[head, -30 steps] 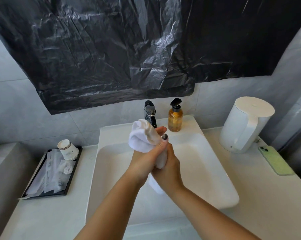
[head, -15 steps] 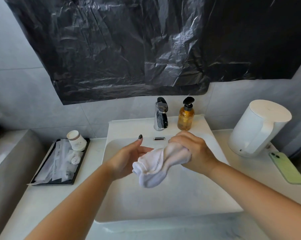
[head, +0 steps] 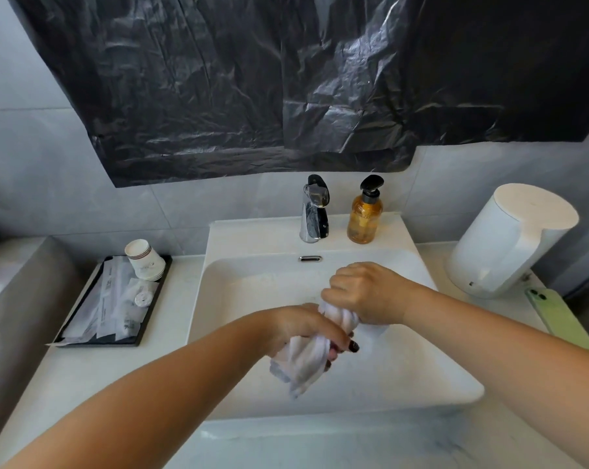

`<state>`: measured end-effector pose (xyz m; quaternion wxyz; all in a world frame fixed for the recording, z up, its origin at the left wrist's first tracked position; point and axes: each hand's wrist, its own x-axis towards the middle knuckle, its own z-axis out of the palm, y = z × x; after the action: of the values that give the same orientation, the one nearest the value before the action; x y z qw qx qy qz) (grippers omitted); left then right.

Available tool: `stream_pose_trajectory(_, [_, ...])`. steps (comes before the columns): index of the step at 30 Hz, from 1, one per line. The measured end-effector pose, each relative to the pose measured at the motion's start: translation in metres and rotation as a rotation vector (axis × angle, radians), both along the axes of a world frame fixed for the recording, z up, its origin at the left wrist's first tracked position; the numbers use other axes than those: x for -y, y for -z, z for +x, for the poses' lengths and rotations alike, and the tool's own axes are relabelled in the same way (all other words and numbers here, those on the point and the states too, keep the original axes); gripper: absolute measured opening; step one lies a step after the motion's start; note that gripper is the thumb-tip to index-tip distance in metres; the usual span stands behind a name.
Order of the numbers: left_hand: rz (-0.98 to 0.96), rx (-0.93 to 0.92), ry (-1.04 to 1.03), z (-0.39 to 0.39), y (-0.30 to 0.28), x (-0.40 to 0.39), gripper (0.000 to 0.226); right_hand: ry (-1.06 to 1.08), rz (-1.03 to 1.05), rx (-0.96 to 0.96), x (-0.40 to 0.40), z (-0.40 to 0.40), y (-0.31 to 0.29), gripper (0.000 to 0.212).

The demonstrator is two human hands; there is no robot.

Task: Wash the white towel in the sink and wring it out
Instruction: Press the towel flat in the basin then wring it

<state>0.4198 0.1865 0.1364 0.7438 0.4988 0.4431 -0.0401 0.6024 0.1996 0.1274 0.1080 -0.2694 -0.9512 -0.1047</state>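
Amber soap bottle [head: 365, 214] beside faucet [head: 314, 211], behind sink [head: 421, 384].

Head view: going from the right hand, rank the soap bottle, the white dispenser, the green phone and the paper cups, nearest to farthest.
From the right hand:
1. Soap bottle, on the sink ledge behind the hand.
2. White dispenser, on the counter to the right.
3. Green phone, at the counter's far right edge.
4. Paper cups, on the tray across the sink, far left.

One head-worn camera is looking forward and down from close above a white rectangular ceramic sink [head: 401, 397], facing the grey tiled far wall [head: 32, 184]; both forearms are entering from the near edge.
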Motion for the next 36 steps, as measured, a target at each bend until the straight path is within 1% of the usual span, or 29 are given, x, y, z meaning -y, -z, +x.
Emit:
stream_pose_trajectory(1, [0.150,-0.116,0.053,0.001,-0.001,-0.001,0.024,0.046,-0.036,0.053,0.001,-0.004,0.002,0.033])
stream_pose_trajectory(3, [0.411,-0.308,0.115,0.005,0.005,-0.004,0.024,0.165,-0.142,0.193,0.004,-0.015,0.006,0.032])
stream_pose_trajectory(6, [0.581,-0.466,0.115,0.009,0.019,-0.006,0.016,0.392,-0.276,0.373,0.006,-0.033,0.004,0.025])
stream_pose_trajectory(7, [0.629,-0.500,0.116,0.009,0.022,-0.006,0.012,0.432,-0.315,0.395,0.005,-0.037,0.004,0.022])
stream_pose_trajectory(10, [0.743,-0.545,0.134,0.009,0.030,-0.005,0.010,0.510,-0.415,0.390,0.004,-0.046,0.009,0.008])
stream_pose_trajectory(13, [0.847,-0.643,0.218,0.008,0.036,-0.004,0.013,0.571,-0.564,0.385,0.002,-0.052,0.010,0.011])
stream_pose_trajectory(15, [0.907,-0.708,0.265,0.007,0.037,-0.003,0.025,0.612,-0.658,0.368,0.001,-0.055,0.010,0.015])
stream_pose_trajectory(17, [0.956,-0.738,0.291,0.005,0.035,-0.002,0.033,0.654,-0.753,0.336,-0.002,-0.056,0.011,0.017])
stream_pose_trajectory(19, [0.988,-0.746,0.288,0.004,0.034,-0.004,0.034,0.674,-0.821,0.296,-0.005,-0.056,0.012,0.017])
stream_pose_trajectory(21, [0.929,-0.679,0.245,-0.002,0.030,-0.010,0.034,0.677,-0.824,0.212,-0.005,-0.052,0.012,0.018])
stream_pose_trajectory(22, [0.844,-0.589,0.204,-0.007,0.026,-0.015,0.035,0.667,-0.778,0.168,-0.003,-0.049,0.011,0.017])
stream_pose_trajectory(23, [0.711,-0.467,0.154,-0.014,0.022,-0.019,0.038,0.651,-0.703,0.142,-0.001,-0.046,0.009,0.014])
stream_pose_trajectory(26, [0.150,-0.021,0.019,-0.042,0.009,-0.020,0.045,0.568,-0.469,0.099,0.004,-0.030,0.006,0.013])
stream_pose_trajectory(27, [0.007,0.083,0.019,-0.050,0.008,-0.018,0.047,0.540,-0.415,0.051,0.005,-0.024,0.005,0.014])
stream_pose_trajectory(28, [-0.081,0.143,0.038,-0.056,0.010,-0.015,0.051,0.511,-0.353,-0.004,0.004,-0.018,0.004,0.016])
stream_pose_trajectory(30, [-0.143,0.211,0.079,-0.059,0.018,-0.010,0.055,0.434,-0.186,-0.069,0.002,-0.010,0.001,0.026])
stream_pose_trajectory(31, [-0.156,0.247,0.090,-0.057,0.022,-0.009,0.055,0.389,-0.113,-0.056,0.001,-0.008,-0.002,0.030])
stream_pose_trajectory(34, [-0.181,0.313,0.145,-0.042,0.027,-0.002,0.053,0.243,0.040,0.067,-0.003,-0.012,-0.009,0.037])
stream_pose_trajectory(36, [-0.157,0.243,0.090,-0.030,0.028,0.004,0.040,0.212,0.068,0.147,-0.006,-0.013,-0.014,0.040])
